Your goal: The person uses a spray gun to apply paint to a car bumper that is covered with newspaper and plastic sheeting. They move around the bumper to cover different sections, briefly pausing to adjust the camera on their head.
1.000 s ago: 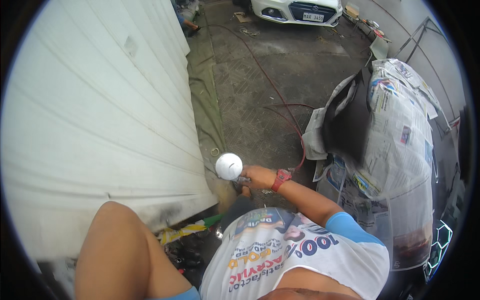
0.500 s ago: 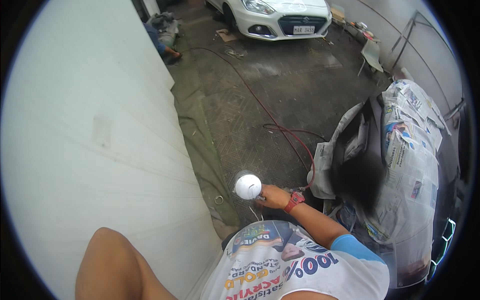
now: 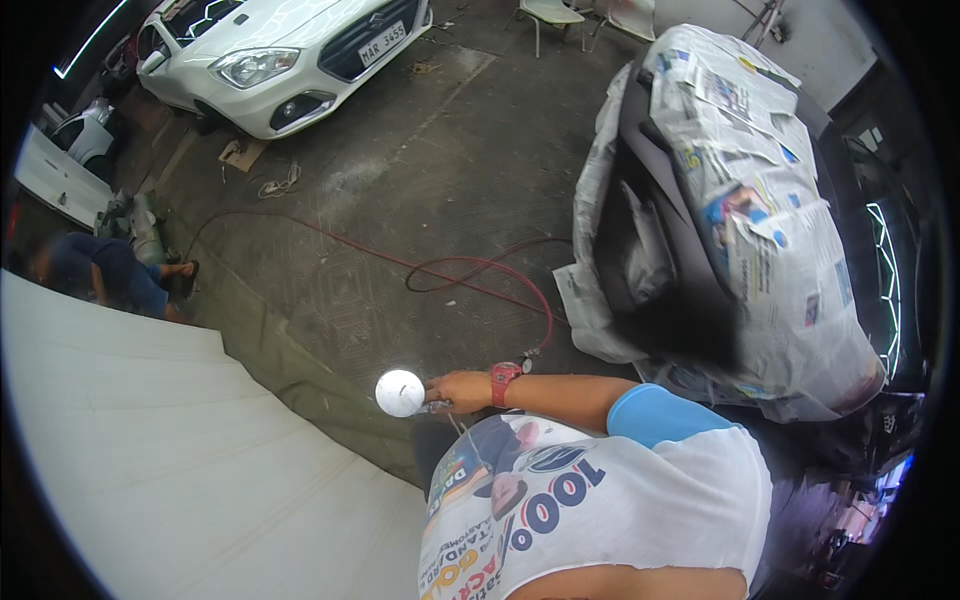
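Note:
My right hand [image 3: 460, 391] is closed around the handle of a spray gun whose round white cup [image 3: 400, 393] faces up. Most of the gun's body lies hidden under the cup and my fingers. A red air hose [image 3: 545, 310] runs up to a metal fitting [image 3: 527, 364] near my wrist, which wears a red watch [image 3: 504, 383]. Left of the cup stretches a large white panel or sheet [image 3: 200, 450]; the cup is apart from it. My left hand is out of the picture.
Newspaper-covered bodywork [image 3: 790, 240] with a dark uncovered part stands at the right. A white car [image 3: 290, 60] is parked ahead. Another person [image 3: 120, 270] crouches at far left. The hose loops across the dark floor [image 3: 400, 200]; two chairs [image 3: 550, 12] stand at the back.
My view has swung, so the white car and hose sit farther left. The spray gun, still in my right hand, appears farther left. My bare bent arm at lower left has left the picture.

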Demonstrator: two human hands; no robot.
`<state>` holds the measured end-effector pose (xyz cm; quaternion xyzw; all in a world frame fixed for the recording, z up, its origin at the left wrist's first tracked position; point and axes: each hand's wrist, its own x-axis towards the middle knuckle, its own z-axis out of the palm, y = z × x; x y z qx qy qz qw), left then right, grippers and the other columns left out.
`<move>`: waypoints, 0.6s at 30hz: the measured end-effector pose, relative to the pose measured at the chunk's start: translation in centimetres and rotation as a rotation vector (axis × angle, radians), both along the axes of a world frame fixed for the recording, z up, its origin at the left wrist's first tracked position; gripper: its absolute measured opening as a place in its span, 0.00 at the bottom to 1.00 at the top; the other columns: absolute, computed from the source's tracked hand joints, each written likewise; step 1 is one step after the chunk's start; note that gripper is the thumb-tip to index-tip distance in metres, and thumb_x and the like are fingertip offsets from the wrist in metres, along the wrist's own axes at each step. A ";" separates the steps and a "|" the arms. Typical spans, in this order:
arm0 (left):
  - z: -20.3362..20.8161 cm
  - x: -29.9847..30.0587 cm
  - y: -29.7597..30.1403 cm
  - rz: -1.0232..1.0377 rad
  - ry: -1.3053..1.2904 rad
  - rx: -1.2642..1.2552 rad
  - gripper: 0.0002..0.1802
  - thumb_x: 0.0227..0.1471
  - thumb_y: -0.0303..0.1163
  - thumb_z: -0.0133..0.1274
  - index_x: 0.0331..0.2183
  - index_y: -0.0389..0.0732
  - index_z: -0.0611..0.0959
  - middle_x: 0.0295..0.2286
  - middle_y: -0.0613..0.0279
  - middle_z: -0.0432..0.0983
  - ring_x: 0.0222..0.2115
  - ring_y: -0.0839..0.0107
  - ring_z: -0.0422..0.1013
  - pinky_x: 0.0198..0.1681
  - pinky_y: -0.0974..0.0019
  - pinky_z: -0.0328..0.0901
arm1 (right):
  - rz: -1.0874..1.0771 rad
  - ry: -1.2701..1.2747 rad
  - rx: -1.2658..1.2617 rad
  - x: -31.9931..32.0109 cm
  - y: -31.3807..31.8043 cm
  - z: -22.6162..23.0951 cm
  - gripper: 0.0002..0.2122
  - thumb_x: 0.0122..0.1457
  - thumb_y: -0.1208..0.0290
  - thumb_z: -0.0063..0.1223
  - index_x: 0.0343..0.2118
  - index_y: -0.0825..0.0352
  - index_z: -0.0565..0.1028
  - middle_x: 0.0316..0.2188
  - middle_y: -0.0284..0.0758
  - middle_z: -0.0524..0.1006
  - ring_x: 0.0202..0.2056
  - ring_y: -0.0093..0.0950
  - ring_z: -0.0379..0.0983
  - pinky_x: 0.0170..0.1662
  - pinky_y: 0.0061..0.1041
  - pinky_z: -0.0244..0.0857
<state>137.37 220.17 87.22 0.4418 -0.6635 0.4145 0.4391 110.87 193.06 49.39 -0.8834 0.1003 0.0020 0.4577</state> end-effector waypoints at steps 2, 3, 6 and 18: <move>-7.0 2.7 2.6 0.431 0.435 0.202 0.34 0.74 0.50 0.35 0.69 0.38 0.66 0.64 0.42 0.67 0.66 0.54 0.63 0.71 0.46 0.55 | 0.120 -0.020 0.012 4.6 -2.3 1.7 0.22 0.66 0.62 0.57 0.61 0.60 0.75 0.50 0.48 0.77 0.49 0.51 0.77 0.54 0.47 0.71; -14.0 5.2 1.4 0.514 0.800 0.356 0.34 0.74 0.50 0.35 0.69 0.38 0.66 0.64 0.42 0.67 0.66 0.54 0.63 0.71 0.46 0.55 | 0.123 0.014 -0.028 5.2 -4.4 1.4 0.23 0.66 0.61 0.57 0.63 0.59 0.74 0.52 0.48 0.77 0.51 0.51 0.77 0.56 0.47 0.71; -37.6 7.5 0.8 0.523 1.655 0.723 0.38 0.74 0.54 0.37 0.71 0.37 0.62 0.72 0.50 0.55 0.73 0.58 0.49 0.76 0.54 0.41 | 0.191 0.143 -0.076 9.7 -9.9 2.1 0.23 0.65 0.60 0.58 0.62 0.58 0.76 0.56 0.48 0.76 0.53 0.50 0.77 0.57 0.46 0.71; -64.7 -6.8 -7.4 0.599 2.658 1.448 0.41 0.72 0.59 0.38 0.71 0.39 0.64 0.70 0.46 0.58 0.71 0.50 0.56 0.73 0.48 0.50 | 0.464 0.103 -0.292 25.5 -28.5 0.4 0.18 0.65 0.63 0.59 0.57 0.60 0.80 0.54 0.49 0.79 0.51 0.51 0.78 0.56 0.45 0.72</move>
